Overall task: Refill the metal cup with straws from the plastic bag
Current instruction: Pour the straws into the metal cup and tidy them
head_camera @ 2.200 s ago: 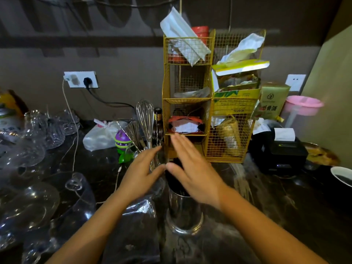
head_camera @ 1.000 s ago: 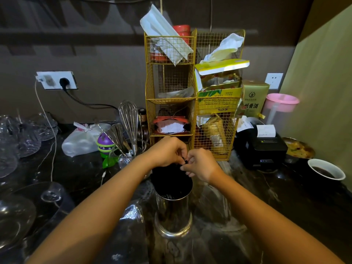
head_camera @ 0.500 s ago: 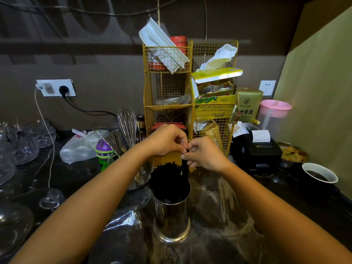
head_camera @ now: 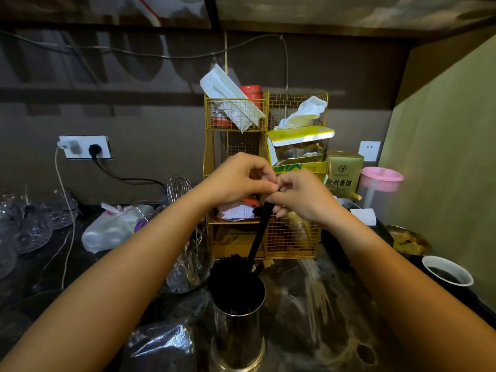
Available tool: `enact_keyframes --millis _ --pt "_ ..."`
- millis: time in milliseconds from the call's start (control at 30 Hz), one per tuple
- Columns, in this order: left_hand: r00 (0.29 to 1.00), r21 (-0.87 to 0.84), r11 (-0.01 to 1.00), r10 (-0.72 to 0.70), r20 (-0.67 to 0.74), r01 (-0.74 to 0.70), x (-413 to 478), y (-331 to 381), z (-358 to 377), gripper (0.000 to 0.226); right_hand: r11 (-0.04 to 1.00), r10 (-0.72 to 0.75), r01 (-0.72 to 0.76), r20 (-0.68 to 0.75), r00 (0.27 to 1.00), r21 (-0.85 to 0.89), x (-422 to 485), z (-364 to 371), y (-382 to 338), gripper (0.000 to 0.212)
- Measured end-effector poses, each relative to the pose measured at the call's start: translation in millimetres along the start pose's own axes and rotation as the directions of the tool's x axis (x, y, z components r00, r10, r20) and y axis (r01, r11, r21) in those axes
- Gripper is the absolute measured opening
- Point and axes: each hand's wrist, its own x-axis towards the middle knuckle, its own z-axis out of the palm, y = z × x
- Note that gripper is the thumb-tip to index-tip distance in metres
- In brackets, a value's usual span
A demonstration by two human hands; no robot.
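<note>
A shiny metal cup (head_camera: 237, 336) stands on the dark counter, packed with black straws (head_camera: 233, 283) that stick out of its mouth. My left hand (head_camera: 236, 178) and my right hand (head_camera: 299, 196) meet well above the cup, fingertips pinched together on the top end of one black straw (head_camera: 258, 237). That straw slants down, its lower end among the straws in the cup. A crinkled clear plastic bag (head_camera: 163, 347) lies on the counter left of the cup, partly under my left forearm.
A yellow wire rack (head_camera: 292, 232) full of packets stands right behind the cup. A glass holder with a whisk (head_camera: 185, 261) is left of it, glassware (head_camera: 32, 226) far left. At the right are a paper cup of dark liquid (head_camera: 447, 272) and a pink-lidded jug (head_camera: 379, 186).
Both hands have risen from the cup's mouth while pinched together, drawing one straw up and out of the bundle. The camera has tilted up.
</note>
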Motion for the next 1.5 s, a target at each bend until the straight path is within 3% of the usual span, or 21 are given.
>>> enact_keyframes --millis 133,233,400,467,533,600,667,733,867,1000,1167,1267,1367,1500 --pt "0.986 -0.067 0.997 0.023 -0.167 -0.035 -4.6 4.7 -6.8 0.013 0.993 -0.040 0.050 -0.095 0.995 0.104 -4.2 -19.6 -12.9 0.022" --pt "0.959 -0.097 0.994 -0.067 -0.277 0.041 -8.5 -6.7 -16.3 0.014 0.974 -0.068 0.118 -0.248 0.967 0.194 -10.0 -34.3 -16.0 0.020" --pt "0.757 -0.093 0.950 -0.294 -0.583 0.297 -13.4 -35.4 -17.9 0.009 0.878 0.035 0.247 -0.570 0.821 0.409 -15.5 -42.6 -7.1 0.023" --pt "0.741 -0.132 0.927 -0.361 -0.566 0.351 -16.8 -39.4 -11.0 0.020 0.842 0.094 0.290 -0.652 0.752 0.455 -15.5 -35.8 -1.3 0.022" --pt "0.775 -0.287 0.882 -0.468 -0.426 0.375 -20.0 -35.2 -1.6 0.034 0.803 0.154 0.323 -0.698 0.699 0.501 -16.0 -23.5 3.5 0.020" --pt "0.811 -0.514 0.766 -0.548 -0.207 0.386 -20.4 -28.9 7.7 0.044 0.750 0.221 0.345 -0.705 0.674 0.565 -17.8 -7.4 7.1 0.020" --pt "0.840 -0.722 0.615 -0.535 -0.087 0.317 -17.7 -25.5 16.5 0.042 0.695 0.282 0.341 -0.676 0.681 0.633 -20.2 10.9 10.0 0.019" --pt "0.841 -0.840 0.504 -0.529 -0.116 0.201 -14.7 -21.3 23.6 0.028 0.619 0.348 0.317 -0.612 0.711 0.719 -23.2 27.8 12.5 0.018" --pt "0.787 -0.850 0.517 -0.563 -0.251 0.098 -11.1 -16.7 29.2 0.021 0.465 0.430 0.230 -0.445 0.786 0.855 -31.5 49.9 20.4 0.010" --pt "0.759 -0.863 0.505 -0.568 -0.319 0.015 -10.9 -22.3 22.5 0.014 0.421 0.439 0.089 -0.289 0.851 0.903 -40.7 65.3 32.9 0.010" --pt "0.798 -0.840 0.542 -0.519 -0.306 0.030 -16.6 -24.6 12.2 0.011 0.478 0.419 -0.160 -0.064 0.906 0.864 -43.0 68.6 49.2 0.005" --pt "0.844 -0.753 0.654 -0.441 -0.305 0.069 -24.1 -23.8 11.3 0.013 0.740 0.367 -0.279 -0.020 0.930 0.612 -40.5 53.6 45.0 0.014" --pt "0.899 -0.668 0.738 -0.353 -0.260 0.096 -33.1 -26.5 19.7 0.015 0.902 0.213 -0.149 -0.117 0.970 0.406 -36.9 34.8 26.2 0.045" --pt "0.950 -0.612 0.778 -0.278 -0.139 0.138 -41.9 -35.1 41.7 0.015 0.959 -0.027 0.073 -0.166 0.986 0.275 -34.2 29.7 9.7 0.060"
